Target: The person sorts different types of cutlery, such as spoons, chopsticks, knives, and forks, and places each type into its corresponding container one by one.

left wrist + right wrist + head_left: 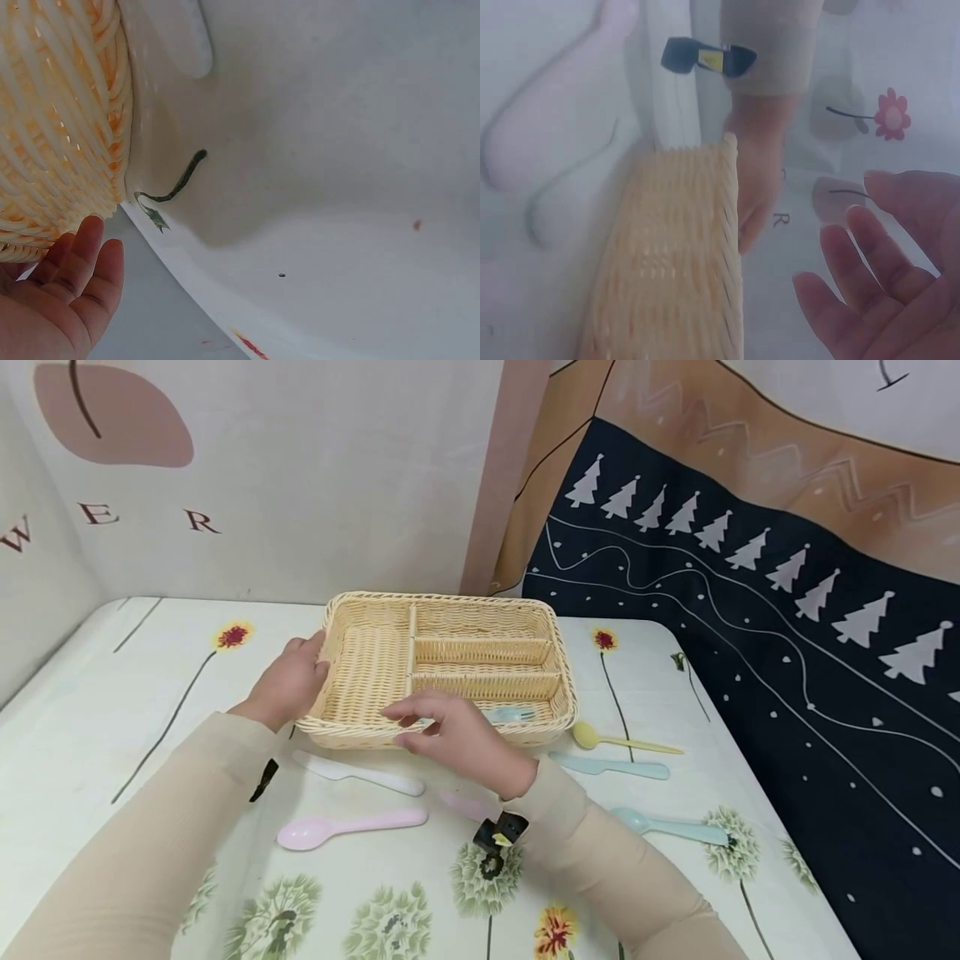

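Note:
A woven basket (371,664) with dividers stands at the back of the table. My left hand (288,681) grips its left rim; in the left wrist view the fingers (75,270) lie against the woven outer wall (64,120). My right hand (461,735) is over the basket's front edge with fingers loosely curved and nothing between them. Under it, a light blue fork (513,715) lies in the front compartment, its handle partly hidden by the hand. The right wrist view has the right hand (892,277) beside the basket wall (667,255), fingers apart.
In front of the basket lie a white knife (360,772), a pink spoon (352,827) and a pink piece (465,806) partly covered by the right arm. To the right are a yellow spoon (626,742), a light blue knife (611,766) and a light blue spoon (671,827).

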### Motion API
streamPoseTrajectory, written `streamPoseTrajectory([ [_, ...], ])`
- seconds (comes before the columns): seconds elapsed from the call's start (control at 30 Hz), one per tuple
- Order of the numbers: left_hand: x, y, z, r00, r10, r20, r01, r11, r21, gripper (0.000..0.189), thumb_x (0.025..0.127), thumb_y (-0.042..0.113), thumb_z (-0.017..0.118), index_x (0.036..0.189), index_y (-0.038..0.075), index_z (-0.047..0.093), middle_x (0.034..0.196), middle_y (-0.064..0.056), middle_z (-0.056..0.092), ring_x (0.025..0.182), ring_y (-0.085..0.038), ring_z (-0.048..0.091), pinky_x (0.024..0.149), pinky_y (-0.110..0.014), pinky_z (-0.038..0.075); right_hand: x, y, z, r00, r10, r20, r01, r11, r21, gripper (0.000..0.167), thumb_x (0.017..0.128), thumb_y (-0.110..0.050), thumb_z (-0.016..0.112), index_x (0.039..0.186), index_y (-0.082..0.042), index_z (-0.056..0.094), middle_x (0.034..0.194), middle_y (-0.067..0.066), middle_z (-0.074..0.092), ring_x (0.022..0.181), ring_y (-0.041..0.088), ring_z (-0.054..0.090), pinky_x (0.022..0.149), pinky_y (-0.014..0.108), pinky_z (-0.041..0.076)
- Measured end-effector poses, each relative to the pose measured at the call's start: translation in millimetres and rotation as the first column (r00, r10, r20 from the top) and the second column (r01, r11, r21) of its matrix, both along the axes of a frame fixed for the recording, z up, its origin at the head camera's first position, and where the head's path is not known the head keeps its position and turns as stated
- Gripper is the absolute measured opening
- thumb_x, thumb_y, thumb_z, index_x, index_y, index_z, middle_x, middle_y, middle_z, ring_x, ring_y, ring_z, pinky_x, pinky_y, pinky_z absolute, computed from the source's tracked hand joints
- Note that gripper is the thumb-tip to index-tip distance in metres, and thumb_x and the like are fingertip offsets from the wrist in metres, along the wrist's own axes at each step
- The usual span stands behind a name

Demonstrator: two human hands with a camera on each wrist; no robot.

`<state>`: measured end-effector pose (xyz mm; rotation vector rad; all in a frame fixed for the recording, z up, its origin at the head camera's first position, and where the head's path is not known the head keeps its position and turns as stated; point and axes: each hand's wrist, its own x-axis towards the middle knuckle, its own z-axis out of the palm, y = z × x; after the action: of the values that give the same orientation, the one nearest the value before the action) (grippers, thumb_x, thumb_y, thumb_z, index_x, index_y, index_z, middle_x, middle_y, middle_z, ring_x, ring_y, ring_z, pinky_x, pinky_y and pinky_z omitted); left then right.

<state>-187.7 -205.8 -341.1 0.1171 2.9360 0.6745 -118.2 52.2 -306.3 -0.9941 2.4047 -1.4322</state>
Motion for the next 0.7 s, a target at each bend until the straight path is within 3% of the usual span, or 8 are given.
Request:
streamPoseTrajectory([
  [0.23, 0.1, -1.2, 0.4, 1.0, 0.006, 0.01, -0.006, 1.0, 0.014, 0.058, 0.105, 0.017, 0.03, 0.151, -0.008, 0.005, 0.141, -0.038, 0.024, 0.128, -0.051, 0.034, 0.107, -0.062, 0.03, 14.3, -8.0, -11.7, 0.993, 0.02, 0.115, -0.017, 1.0, -0.023, 0.031, 0.091, -0.003, 0.065, 0.122, -0.006, 0.067, 0.119, 0.004, 0.065, 0.104, 0.017, 0.061, 0.08, 0.02, 0.054],
  [0.4, 0.2, -1.6, 0.2, 1.0, 0.017, 0.021, -0.017, 1.0, 0.021, 0.058, 0.105, 0.018, 0.03, 0.152, -0.006, 0.004, 0.142, -0.037, 0.024, 0.129, -0.051, 0.033, 0.108, -0.062, 0.029, 19.6, -15.1, -22.7, 0.992, 0.021, 0.126, -0.023, 1.0, 0.018, 0.031, 0.091, -0.008, 0.067, 0.122, -0.01, 0.067, 0.118, 0.001, 0.066, 0.101, 0.009, 0.061, 0.079, 0.017, 0.052],
  [0.7, 1.6, -0.2, 2.4, 0.999, 0.027, 0.028, -0.027, 0.999, 0.02, 0.059, 0.105, 0.018, 0.03, 0.152, -0.005, 0.004, 0.143, -0.036, 0.024, 0.129, -0.05, 0.034, 0.107, -0.062, 0.029, 23.2, -26.8, -40.2, 0.988, 0.039, 0.148, -0.044, 0.998, 0.035, 0.031, 0.088, -0.005, 0.069, 0.12, -0.006, 0.068, 0.115, 0.006, 0.069, 0.1, 0.009, 0.063, 0.077, 0.014, 0.051],
])
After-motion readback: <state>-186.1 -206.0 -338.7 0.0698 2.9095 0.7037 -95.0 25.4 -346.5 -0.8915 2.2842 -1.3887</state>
